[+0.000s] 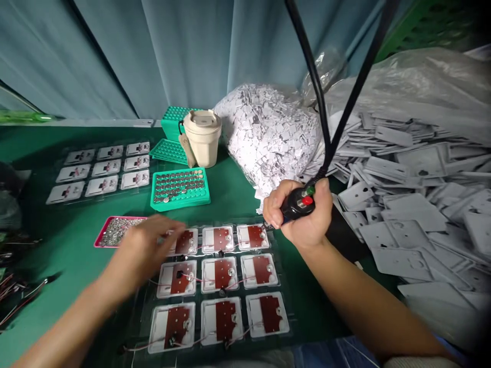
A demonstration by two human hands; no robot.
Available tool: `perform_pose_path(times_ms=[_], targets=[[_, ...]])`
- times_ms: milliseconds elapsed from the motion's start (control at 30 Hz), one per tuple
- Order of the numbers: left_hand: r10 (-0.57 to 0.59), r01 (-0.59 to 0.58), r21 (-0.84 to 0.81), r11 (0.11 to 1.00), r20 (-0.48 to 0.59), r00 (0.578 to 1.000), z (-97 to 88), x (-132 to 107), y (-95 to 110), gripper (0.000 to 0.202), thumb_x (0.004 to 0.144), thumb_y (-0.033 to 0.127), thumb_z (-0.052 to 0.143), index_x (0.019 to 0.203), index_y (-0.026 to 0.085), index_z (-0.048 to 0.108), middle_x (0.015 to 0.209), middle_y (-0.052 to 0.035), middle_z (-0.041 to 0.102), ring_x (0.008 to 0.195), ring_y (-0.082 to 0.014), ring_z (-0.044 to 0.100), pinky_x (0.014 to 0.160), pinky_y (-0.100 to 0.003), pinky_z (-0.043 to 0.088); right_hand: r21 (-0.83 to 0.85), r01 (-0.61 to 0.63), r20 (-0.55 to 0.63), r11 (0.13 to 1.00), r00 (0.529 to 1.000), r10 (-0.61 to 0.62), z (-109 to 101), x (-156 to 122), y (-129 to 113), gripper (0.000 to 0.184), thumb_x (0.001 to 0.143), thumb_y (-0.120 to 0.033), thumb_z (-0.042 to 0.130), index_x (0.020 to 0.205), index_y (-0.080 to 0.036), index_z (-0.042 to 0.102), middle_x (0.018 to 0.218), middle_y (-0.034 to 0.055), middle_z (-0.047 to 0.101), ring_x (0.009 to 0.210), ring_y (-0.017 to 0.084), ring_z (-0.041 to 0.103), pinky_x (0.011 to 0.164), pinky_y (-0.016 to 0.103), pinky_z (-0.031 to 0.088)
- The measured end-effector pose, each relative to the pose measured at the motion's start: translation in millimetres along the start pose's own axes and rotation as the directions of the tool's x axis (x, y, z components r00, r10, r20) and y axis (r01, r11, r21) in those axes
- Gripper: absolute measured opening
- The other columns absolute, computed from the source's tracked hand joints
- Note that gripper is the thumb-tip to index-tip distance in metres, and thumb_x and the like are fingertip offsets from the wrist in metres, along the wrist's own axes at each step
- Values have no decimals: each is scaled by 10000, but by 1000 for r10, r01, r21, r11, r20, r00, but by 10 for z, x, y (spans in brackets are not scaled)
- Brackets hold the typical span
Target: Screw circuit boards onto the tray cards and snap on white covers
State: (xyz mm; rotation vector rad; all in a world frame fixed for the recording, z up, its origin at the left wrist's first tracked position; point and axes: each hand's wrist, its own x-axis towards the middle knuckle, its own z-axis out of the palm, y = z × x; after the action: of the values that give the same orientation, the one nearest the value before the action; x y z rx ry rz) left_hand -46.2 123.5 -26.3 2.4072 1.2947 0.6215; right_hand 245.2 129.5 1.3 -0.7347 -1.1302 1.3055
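Observation:
My right hand (307,214) is wrapped round a black electric screwdriver (297,204) with a red and a green button. Its tip points left, near the top right case of a clear tray (238,255). The tray holds rows of white square cases (207,276) with brown circuit boards (224,273) and thin red wires. Over the tray's top left case hovers my left hand (143,245), blurred, fingers curled together; anything in them is too small to make out. Beside it lies a pink tray of small metal screws (119,231), partly covered by that hand.
A green rack of button cells (180,186) and a lidded beige cup (203,138) stand behind. Back left is another tray of white cases (103,174). A bag of white pieces (272,133) and piled white covers (414,204) fill the right. Wired parts (15,291) lie far left.

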Motion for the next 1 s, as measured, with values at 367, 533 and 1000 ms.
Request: perform_pose_path(times_ms=[367,533,1000], targets=[[480,-503,71,861,214,851,797,650,776,282,984,231,481,785,178,673,747,-45,679,813,-215,583,641,-314,381,10,41,156,999,987,-42,-45,-4,98,588,854,-697,372,664,-191,605,430,-8,500,356,122,428,345,246,335],[444,-447,-22,894,174,879,737,641,745,257,977,262,501,849,187,712,720,-38,652,813,-217,545,724,-339,396,41,19,257,999,966,-29,33,-26,-78,629,823,-776,356,692,-208,593,455,-5,517,355,120,430,345,244,336],[343,-339,-64,938,65,937,800,638,711,151,897,293,636,821,205,734,775,-42,621,792,-208,457,694,-337,335,185,32,169,982,984,-64,198,-105,-214,551,847,-666,434,653,-198,652,420,-5,491,348,121,403,359,258,300]])
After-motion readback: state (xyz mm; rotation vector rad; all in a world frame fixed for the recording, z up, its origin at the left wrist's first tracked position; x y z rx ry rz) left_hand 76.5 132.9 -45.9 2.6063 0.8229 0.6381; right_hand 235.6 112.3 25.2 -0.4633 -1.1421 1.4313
